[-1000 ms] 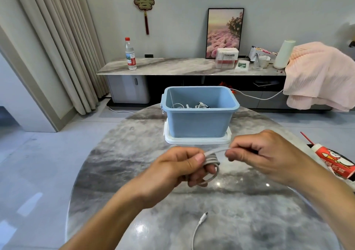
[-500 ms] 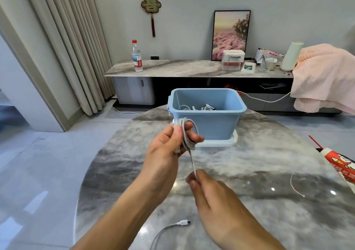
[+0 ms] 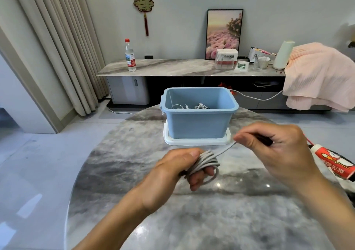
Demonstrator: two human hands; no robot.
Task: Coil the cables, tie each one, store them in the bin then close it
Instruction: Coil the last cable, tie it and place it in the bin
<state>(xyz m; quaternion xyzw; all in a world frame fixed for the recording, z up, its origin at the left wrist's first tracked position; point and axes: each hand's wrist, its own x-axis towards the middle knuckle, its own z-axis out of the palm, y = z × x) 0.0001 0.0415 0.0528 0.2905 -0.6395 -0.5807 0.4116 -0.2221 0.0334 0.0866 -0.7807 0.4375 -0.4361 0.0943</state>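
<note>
Both forearms bare, no sleeves, rings or watch visible.

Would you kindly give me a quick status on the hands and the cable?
Left hand grips coiled grey cable. Right hand pinches its free end taut. Open blue plastic bin ahead, nothing in the way.
</note>
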